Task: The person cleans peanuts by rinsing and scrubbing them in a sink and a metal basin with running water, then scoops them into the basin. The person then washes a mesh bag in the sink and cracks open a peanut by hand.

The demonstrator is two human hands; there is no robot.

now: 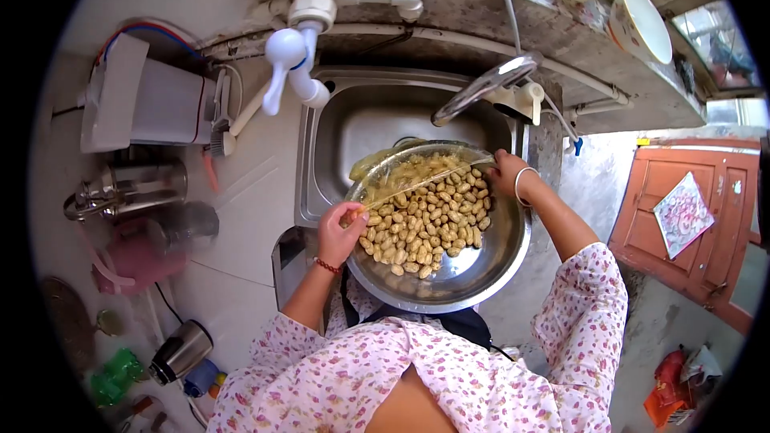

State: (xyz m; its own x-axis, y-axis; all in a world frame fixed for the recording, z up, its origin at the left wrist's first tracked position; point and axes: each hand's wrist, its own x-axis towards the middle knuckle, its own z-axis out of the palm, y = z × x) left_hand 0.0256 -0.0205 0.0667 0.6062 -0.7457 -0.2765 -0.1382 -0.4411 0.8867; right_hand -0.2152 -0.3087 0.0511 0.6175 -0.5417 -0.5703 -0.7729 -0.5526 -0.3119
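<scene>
A large steel bowl (501, 261) with several peanuts in their shells (425, 228) rests over the front edge of the steel sink (369, 112). Clear yellowish plastic film (401, 179) covers the far left part of the bowl, its edge stretched across the peanuts. At the bowl's left rim, my left hand (341, 232) pinches one end of that film edge. My right hand (513, 172) is closed at the right rim, around the film's other end.
A white tap (293, 56) and a curved metal spout (489, 84) overhang the sink. On the left counter stand a steel pot (148, 187), a pink jug (136, 252) and a kettle (183, 350). A white bowl (642, 24) sits on the ledge, upper right.
</scene>
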